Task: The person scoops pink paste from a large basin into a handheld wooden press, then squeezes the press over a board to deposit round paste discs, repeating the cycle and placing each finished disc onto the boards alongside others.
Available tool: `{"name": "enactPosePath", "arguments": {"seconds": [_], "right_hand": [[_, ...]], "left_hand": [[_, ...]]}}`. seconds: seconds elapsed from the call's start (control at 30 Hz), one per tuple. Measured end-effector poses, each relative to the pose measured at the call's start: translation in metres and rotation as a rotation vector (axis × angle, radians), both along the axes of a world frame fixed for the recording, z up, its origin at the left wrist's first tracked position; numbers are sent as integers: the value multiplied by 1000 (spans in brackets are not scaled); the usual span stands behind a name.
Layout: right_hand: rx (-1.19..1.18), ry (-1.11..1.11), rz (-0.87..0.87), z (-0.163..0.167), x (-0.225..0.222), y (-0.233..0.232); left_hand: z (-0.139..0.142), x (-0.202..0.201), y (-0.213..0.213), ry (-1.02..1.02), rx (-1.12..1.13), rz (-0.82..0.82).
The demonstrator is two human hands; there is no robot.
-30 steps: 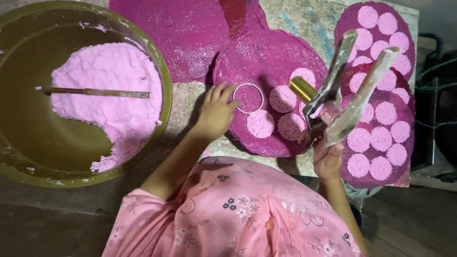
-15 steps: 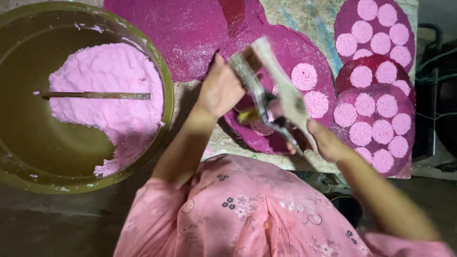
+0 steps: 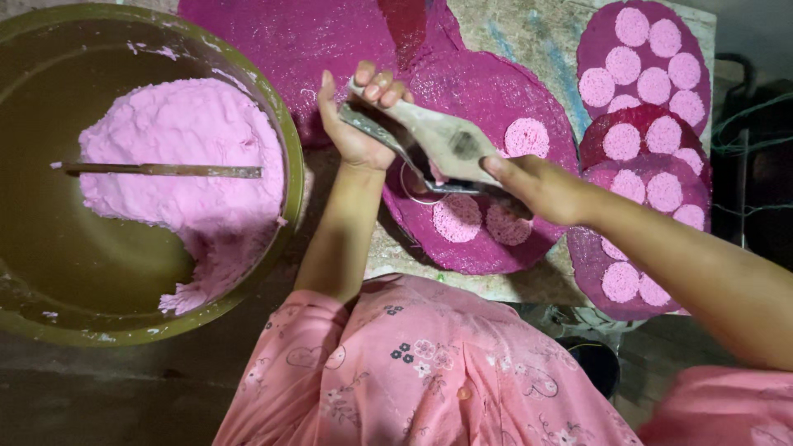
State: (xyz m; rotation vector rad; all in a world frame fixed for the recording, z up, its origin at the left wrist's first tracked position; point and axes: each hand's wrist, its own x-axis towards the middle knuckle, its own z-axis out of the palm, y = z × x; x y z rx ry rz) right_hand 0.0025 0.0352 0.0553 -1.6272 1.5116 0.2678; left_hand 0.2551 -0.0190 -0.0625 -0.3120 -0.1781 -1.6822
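At nine o'clock I see the big bowl [image 3: 285,157] with pink dough [image 3: 178,157] heaped inside and a stick [image 3: 165,170] lying across it. At center and two o'clock the magenta mats [image 3: 496,91] carry pink discs [image 3: 457,218]. Since a second ago my hands have met over the middle mat: the tongs [image 3: 438,140] have swung from three o'clock to center. My left hand [image 3: 357,124] now curls closed round their tips; my right hand [image 3: 537,186] grips the handle end. The ring [image 3: 417,183] sits beneath, half hidden. I judge another disc is being pressed.
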Motion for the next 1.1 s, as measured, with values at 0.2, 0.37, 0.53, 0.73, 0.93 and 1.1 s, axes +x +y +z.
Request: {"name": "enactPosePath", "arguments": {"seconds": [0.2,0.37,0.53,0.73,0.93,1.1], "right_hand": [[70,-56,-40,0,5,7],[-65,34,-41,6,-6,4],[-269,33,9,0,-2,4],[-308,-189,6,-20,15,6],[-140,-102,-39,-27,12,10],[-180,-4,-37,-16,-2,0]], "left_hand": [[-7,-7,10,-2,57,18],[-2,-34,2,11,81,33],[14,-29,-17,-66,62,22],[23,-2,-19,-160,29,68],[13,-3,-4,-156,180,64],[16,-27,-10,-76,294,45]]}}
